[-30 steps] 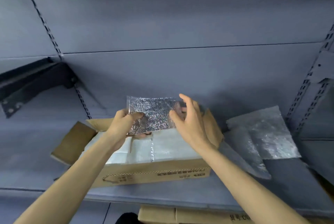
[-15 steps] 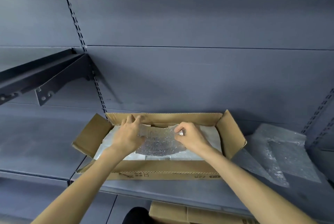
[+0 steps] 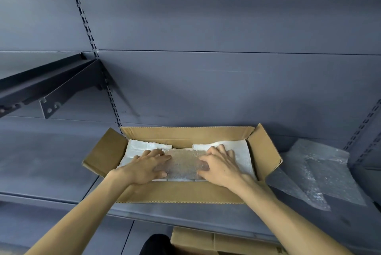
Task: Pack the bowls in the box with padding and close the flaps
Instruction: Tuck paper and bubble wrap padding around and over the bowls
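Observation:
An open cardboard box [image 3: 185, 194] stands on the grey shelf with all its flaps spread outward. White foam padding [image 3: 241, 153] lines the inside. A silvery bubble-wrap sheet [image 3: 182, 165] lies flat across the middle of the padding. My left hand [image 3: 144, 167] presses down on its left end, fingers spread. My right hand [image 3: 219, 167] presses flat on its right end. No bowls are visible; whatever lies under the padding is hidden.
More bubble-wrap sheets [image 3: 317, 170] lie on the shelf [image 3: 51, 164] to the right of the box. A dark shelf bracket [image 3: 61, 90] juts out at upper left. Another cardboard box [image 3: 206, 242] sits below the shelf's front edge.
Both hands have brought the silvery sheet down from above the box into it, and now press it flat on the white padding. The camera tilted further over the box.

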A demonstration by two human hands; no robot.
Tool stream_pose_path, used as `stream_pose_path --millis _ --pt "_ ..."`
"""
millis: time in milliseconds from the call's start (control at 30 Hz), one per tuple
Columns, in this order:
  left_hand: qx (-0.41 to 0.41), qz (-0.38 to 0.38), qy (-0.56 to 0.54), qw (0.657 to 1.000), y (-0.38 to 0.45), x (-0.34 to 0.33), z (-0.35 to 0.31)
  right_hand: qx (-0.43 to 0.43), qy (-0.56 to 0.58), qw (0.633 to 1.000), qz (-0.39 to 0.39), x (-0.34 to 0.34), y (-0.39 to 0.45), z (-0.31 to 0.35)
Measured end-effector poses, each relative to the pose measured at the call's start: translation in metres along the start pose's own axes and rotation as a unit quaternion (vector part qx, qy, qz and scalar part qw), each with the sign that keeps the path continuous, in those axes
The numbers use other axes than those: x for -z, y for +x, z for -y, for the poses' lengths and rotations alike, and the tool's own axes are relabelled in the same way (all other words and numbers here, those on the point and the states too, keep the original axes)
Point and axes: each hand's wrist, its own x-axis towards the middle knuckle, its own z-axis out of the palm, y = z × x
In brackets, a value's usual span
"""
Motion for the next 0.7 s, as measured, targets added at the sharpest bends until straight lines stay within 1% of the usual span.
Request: stream_pose_path --millis 67,233,333,367,433,500,600,700 --pt "0.001 0.001 -0.015 1.000 0.001 -0.003 0.005 -0.016 0.017 0.999 0.027 0.001 0.001 -0.001" --pt "0.001 -0.007 -0.030 1.000 0.005 -0.007 0.008 -0.044 0.028 0.997 0.062 0.000 0.001 -0.001" --pt "-0.004 -0.074 0.052 0.996 0.005 -0.008 0.013 -0.050 0.022 0.997 0.060 -0.002 0.000 0.000" --pt "-0.003 -0.078 0.065 0.995 0.006 -0.008 0.017 -0.053 0.014 0.997 0.055 -0.002 0.000 0.000" --pt "0.021 -0.041 0.040 0.998 0.007 -0.009 0.022 -0.065 0.004 0.996 0.053 -0.002 -0.001 -0.002" --pt "0.049 0.006 0.012 0.999 0.008 -0.012 0.025 -0.079 0.017 0.994 0.078 -0.002 -0.002 -0.004" --pt "0.058 0.037 0.004 0.998 0.011 -0.014 0.026 -0.095 0.061 0.984 0.136 0.000 -0.002 -0.006" --pt "0.064 0.059 -0.005 0.996 0.009 -0.014 0.025 -0.092 0.060 0.982 0.154 0.001 -0.003 -0.007"
